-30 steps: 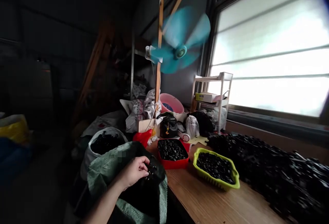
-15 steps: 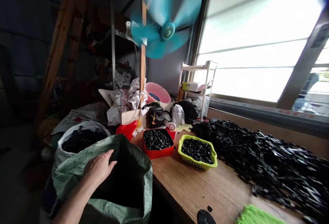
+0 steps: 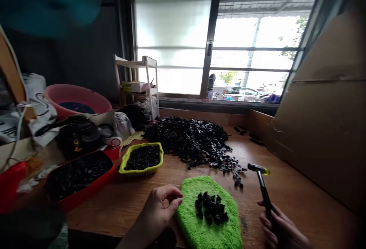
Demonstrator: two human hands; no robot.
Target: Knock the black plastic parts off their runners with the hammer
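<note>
while right hand (image 3: 281, 229) grips hammer (image 3: 261, 187), black parts (image 3: 211, 207) lie between hands.

- Table (image 3: 286, 195): wood, brown with visible grain, a dull sheen.
- Pad (image 3: 210, 226): bright green cloth, fluffy and matt, like microfibre.
- Parts (image 3: 211, 207) on the pad: black, look like plastic, slightly glossy.
- Heap (image 3: 191, 140) of the same black pieces: shiny where the window light hits.
- Hammer (image 3: 261, 182) in the right hand (image 3: 281, 230): dark, matt shaft; head with a glossy yellowish end.
- Green tray (image 3: 141, 158) and red tray (image 3: 78, 182): smooth plastic.
- Basin (image 3: 76, 98): pink plastic, smooth.
- Board (image 3: 323, 127) at the right: brown cardboard, matt, creased.
- Rack (image 3: 137, 81): white, looks like plastic.
</note>
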